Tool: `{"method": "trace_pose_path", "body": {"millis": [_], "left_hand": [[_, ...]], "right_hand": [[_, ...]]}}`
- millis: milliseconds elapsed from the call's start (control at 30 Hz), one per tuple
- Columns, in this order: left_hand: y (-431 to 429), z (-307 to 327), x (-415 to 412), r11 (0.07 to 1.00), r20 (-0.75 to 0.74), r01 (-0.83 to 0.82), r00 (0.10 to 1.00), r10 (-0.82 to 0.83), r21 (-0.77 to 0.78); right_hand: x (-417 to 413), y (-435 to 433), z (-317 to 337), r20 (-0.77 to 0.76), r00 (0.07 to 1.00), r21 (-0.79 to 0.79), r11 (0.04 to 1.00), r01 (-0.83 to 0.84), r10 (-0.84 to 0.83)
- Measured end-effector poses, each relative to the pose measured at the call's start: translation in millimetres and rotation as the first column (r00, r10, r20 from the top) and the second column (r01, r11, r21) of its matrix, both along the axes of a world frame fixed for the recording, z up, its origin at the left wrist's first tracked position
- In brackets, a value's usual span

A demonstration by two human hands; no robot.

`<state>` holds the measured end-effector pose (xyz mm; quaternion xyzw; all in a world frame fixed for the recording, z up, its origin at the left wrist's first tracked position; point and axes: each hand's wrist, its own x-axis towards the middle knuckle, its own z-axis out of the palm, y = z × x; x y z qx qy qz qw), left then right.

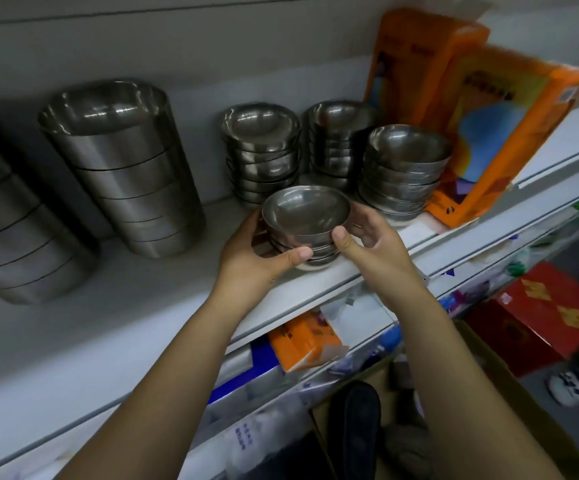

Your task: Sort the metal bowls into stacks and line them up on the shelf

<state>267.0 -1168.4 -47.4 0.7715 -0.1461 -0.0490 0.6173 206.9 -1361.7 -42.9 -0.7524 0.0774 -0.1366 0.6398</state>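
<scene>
A short stack of small metal bowls (305,220) stands near the front edge of the white shelf (114,327). My left hand (256,254) grips its left side, thumb across the lower bowls. My right hand (367,237) holds its right side, thumb on the front. Behind it are three taller stacks of small bowls: one at the back left (260,150), one at the back middle (336,140), and one on the right (402,168). Further left stand two tall stacks of large metal bowls, one (121,168) in the middle left and another (14,230) at the far left.
Two orange boxes (502,133) lean at the right end of the shelf, close to the right bowl stack. Below the shelf lie packaged goods, an orange pack (301,341), a red box (551,317) and an open cardboard box (488,393) on the floor.
</scene>
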Motion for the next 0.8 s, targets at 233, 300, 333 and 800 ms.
{"method": "trace_pose_path", "body": {"millis": [233,300,333,800], "left_hand": [[-25,-4,-5,0.998,0.068,-0.068,0.995,0.067,0.015],[-30,-5,-4,0.997,0.083,-0.073,0.994,0.072,0.011],[-31,-5,-3,0.997,0.087,-0.073,0.994,0.072,0.01],[11,-3,2,0.962,0.127,-0.136,0.986,0.108,0.238]], "right_hand": [[7,-25,-5,0.006,0.998,0.064,0.996,-0.057,0.057],[10,-27,-8,0.012,0.998,0.074,0.995,-0.062,0.061],[12,-28,-10,0.015,0.998,0.079,0.995,-0.06,0.059],[-2,-2,-10,0.052,0.954,-0.128,0.946,0.299,-0.294]]}}
